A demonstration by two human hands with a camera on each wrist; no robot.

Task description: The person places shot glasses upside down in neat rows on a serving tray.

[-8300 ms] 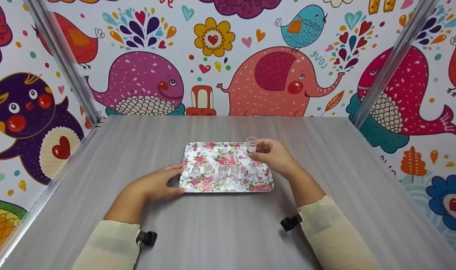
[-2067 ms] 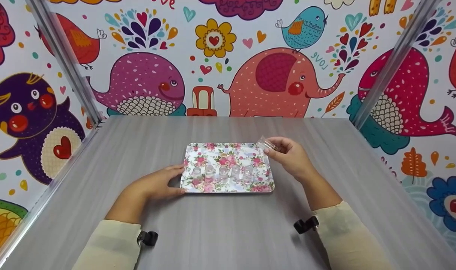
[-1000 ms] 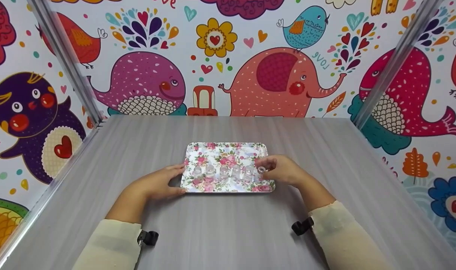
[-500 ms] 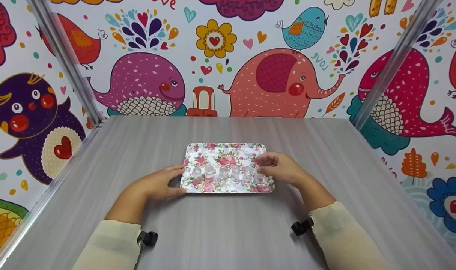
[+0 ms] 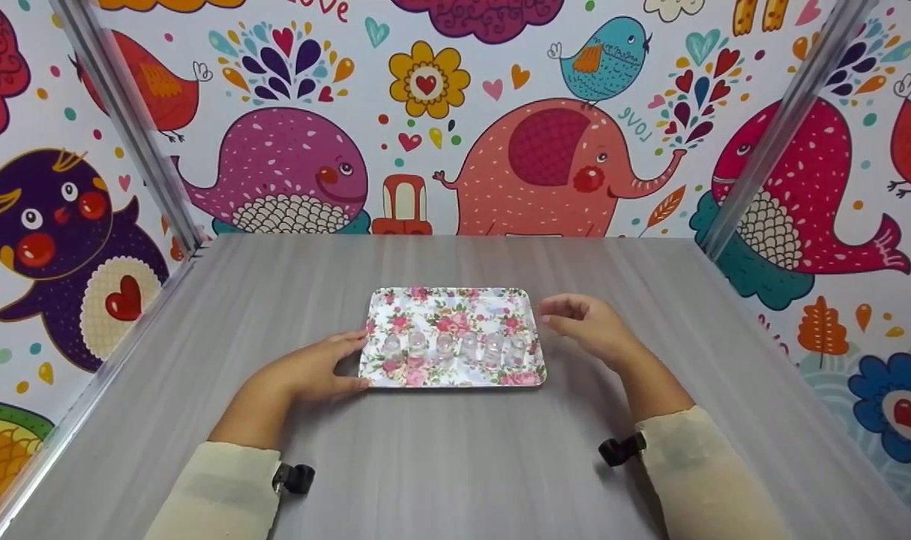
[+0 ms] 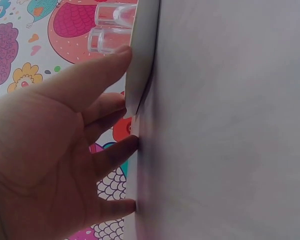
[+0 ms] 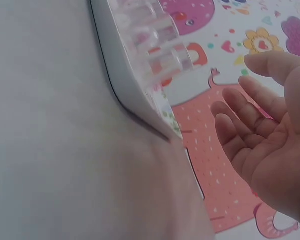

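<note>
Floral tray (image 5: pixel 455 300) — left hand (image 5: pixel 313 367) touching, right hand (image 5: pixel 586 330) just beside.

Floral tray (image 5: pixel 455 300) flat on table, 6 clear cups (image 5: pixel 452 348) in row along near edge

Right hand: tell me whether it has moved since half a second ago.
Yes. The right hand has drawn back rightward off the floral tray, now empty beside its right edge.
</note>
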